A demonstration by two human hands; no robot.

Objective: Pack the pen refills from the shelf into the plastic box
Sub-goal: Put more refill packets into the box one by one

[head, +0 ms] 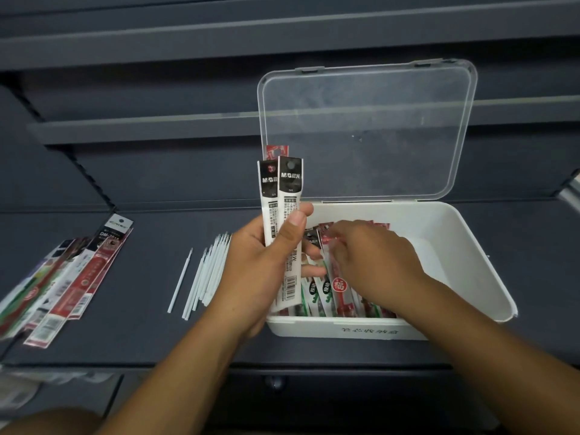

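Seen from a camera worn on the person's head, looking down: a dark shelf (150, 334) carries a white plastic box (455, 246) whose clear lid (367, 127) stands open and upright at the back. The left hand (260, 271) is clamped on a small bundle of packaged pen refills (284, 196), thumb pressed across their front, held upright just over the box's left edge with their long axis running roughly vertical. The right hand (373, 262) reaches down into the box, fingers curled together on the top ends of the refill packs already inside (326, 293); whether it pinches one or only nudges them cannot be told. Those packs lie side by side, lengthwise from front to back of the box, filling its left part, while the right part is bare. To go in alongside, the held bundle would need tipping from upright to flat, parallel with those packs, just to its right. More remains on the shelf: loose white refills (207, 271) lie near the left hand, and a fan of further packets (62, 284) lies well apart at far left.
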